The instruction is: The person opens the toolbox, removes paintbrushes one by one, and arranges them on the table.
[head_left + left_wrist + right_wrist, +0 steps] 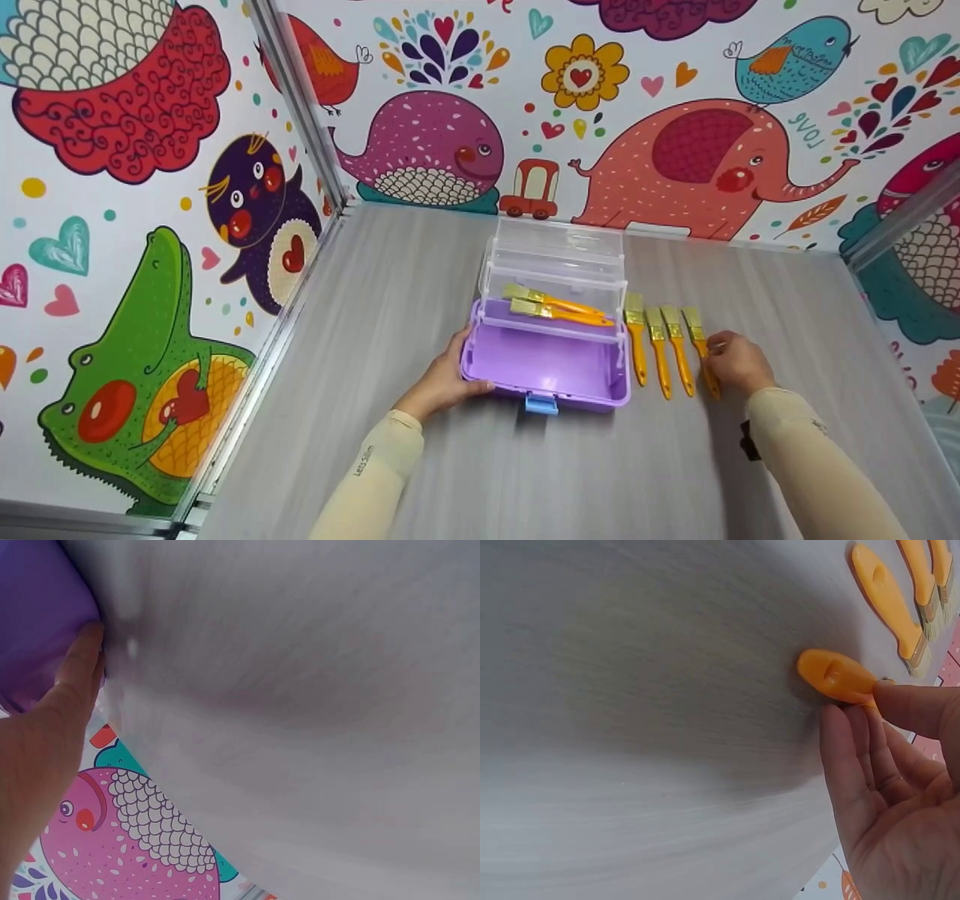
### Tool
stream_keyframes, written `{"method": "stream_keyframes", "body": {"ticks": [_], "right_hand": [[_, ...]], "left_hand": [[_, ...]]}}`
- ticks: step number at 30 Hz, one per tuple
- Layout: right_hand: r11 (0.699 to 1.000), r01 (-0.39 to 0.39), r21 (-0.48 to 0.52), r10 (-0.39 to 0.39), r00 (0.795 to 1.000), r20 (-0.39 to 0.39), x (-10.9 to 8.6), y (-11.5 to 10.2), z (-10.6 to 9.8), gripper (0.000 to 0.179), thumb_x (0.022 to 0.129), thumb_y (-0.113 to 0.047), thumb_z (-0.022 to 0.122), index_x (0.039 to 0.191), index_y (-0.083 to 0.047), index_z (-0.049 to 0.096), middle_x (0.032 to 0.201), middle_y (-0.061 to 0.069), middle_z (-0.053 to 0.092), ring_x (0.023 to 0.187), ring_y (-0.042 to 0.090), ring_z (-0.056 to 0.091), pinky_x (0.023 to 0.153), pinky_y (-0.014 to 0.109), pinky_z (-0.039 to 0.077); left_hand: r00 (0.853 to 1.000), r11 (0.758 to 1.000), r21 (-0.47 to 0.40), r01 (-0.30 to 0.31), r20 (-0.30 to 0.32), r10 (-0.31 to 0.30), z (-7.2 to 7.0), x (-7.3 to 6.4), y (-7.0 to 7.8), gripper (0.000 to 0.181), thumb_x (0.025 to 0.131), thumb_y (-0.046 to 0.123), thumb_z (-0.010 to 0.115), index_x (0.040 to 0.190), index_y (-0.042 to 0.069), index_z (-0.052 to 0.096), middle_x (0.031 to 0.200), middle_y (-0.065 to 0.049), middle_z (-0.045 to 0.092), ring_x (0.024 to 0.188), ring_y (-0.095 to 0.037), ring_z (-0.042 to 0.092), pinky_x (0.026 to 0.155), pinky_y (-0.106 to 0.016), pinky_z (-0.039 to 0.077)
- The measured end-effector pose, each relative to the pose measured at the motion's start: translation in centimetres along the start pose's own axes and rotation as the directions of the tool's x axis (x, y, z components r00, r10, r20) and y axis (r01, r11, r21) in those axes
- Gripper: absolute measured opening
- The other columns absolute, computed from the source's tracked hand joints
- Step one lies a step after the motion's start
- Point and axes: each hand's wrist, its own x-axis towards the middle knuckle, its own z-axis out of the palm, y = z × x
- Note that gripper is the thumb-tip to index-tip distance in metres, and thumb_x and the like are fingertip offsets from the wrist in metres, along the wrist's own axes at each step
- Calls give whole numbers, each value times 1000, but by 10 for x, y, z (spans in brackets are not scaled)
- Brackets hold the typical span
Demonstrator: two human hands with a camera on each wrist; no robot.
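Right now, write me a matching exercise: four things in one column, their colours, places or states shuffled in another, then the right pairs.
Things:
1. Box base
2. Latch
3. Right grip
4. Pair of brushes

Colours, places, states:
A. Light blue
B. Lying in a clear tray
C. Purple
D. Pinching an orange handle

Pairs: 1-C, 2-A, 3-D, 4-B

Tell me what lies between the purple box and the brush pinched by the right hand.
Three other brushes, side by side on the table between the purple box and the pinched brush, as the head view shows.
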Motion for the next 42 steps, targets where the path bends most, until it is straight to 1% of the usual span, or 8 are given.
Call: {"method": "stream_keyframes", "body": {"ticks": [7,11,14,19,27,34,37,42], "right_hand": [[1000,7,-3,-8,1000,-10,-3,3,-4,42,92,-12,61,125,13,55,113,32,63,91,37,63,78,51,54],[1000,3,-1,-3,1000,-12,-5,1,-11,47,92,-15,61,129,13,52,115,32,62,92,36,63,79,52,53],[1000,23,-13,-23,999,-29,-4,-3,-17,49,91,-16,61,129,12,53,112,30,64,88,35,63,75,49,53],[996,83,-21,-84,995,-56,-1,-19,-29,45,93,-17,59,128,11,55,111,29,65,83,32,63,71,46,55],[991,136,0,-136,991,-16,-1,-69,-44,41,98,-20,57,131,5,55,120,29,61,95,37,61,85,54,54],[962,274,10,-273,962,-21,-8,-119,-41,34,97,-17,61,127,0,59,113,22,65,94,34,64,77,46,58],[938,345,10,-345,938,-11,-11,-139,-34,32,97,-15,62,126,0,61,109,19,67,93,33,65,74,44,59],[897,441,21,-441,896,49,-16,-169,-18,30,97,-15,63,124,-3,64,106,14,68,90,28,67,74,42,59]], "left_hand": [[1000,1000,18,9,-2,-9,1,0,1,111,74,25,89,159,15,18,147,-26,45,132,-39,45,110,-53,33],[1000,1000,17,13,-4,-13,1,0,1,111,73,24,89,159,14,18,147,-27,44,132,-39,44,111,-53,33],[1000,1000,15,19,-7,-19,0,0,2,112,73,24,89,159,14,18,148,-27,43,133,-40,43,111,-53,32],[1000,1000,11,14,-9,-14,1,0,1,111,73,25,89,159,14,19,148,-26,43,133,-40,43,111,-54,32],[1000,1000,2,21,-8,-21,0,0,0,111,73,25,89,159,15,19,149,-26,42,134,-40,42,111,-53,32],[1000,1000,-4,-16,-11,16,1,1,-2,111,72,26,89,157,10,20,147,-27,44,132,-40,44,111,-53,33],[1000,1000,-6,-25,-9,25,1,1,-2,111,72,26,89,157,9,20,146,-28,44,132,-40,45,110,-52,33],[1000,1000,5,-17,-8,17,1,1,-2,111,72,24,88,158,10,19,147,-28,44,132,-41,44,111,-53,33]]}}
